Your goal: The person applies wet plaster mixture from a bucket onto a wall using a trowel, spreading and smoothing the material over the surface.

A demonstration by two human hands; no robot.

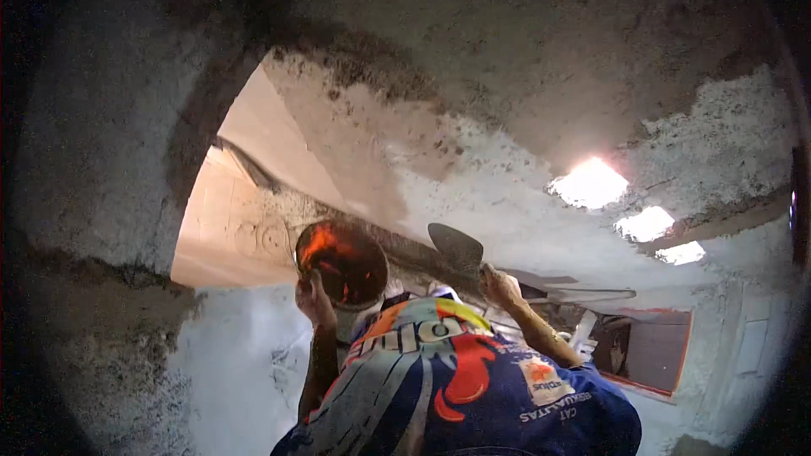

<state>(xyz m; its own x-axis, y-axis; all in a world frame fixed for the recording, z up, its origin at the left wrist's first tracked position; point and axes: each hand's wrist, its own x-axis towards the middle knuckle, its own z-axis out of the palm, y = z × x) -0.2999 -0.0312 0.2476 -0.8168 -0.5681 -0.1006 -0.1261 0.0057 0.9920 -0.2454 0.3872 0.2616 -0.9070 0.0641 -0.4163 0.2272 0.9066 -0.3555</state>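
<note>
My left hand (316,301) grips the near left side of a round, dark bucket (365,263), its fingers closed at the rim. The bucket's open mouth faces me, and an orange glow shows on its inner wall. How much it holds is too dark to tell. To the right, my right hand (502,287) is closed around the handle of a pointed trowel (456,247). The grey blade tilts up and left, apart from the bucket, and its face looks mostly bare. Both forearms reach up past my printed shirt (439,371).
Rough plaster (524,76) spans the top, with dark damp patches beside paler ones. A bright opening (245,219) with a curved edge lies at left. Several glaring light patches (594,183) show at right, above a red-framed rectangular opening (646,350). A pale blue-white surface (245,363) lies lower left.
</note>
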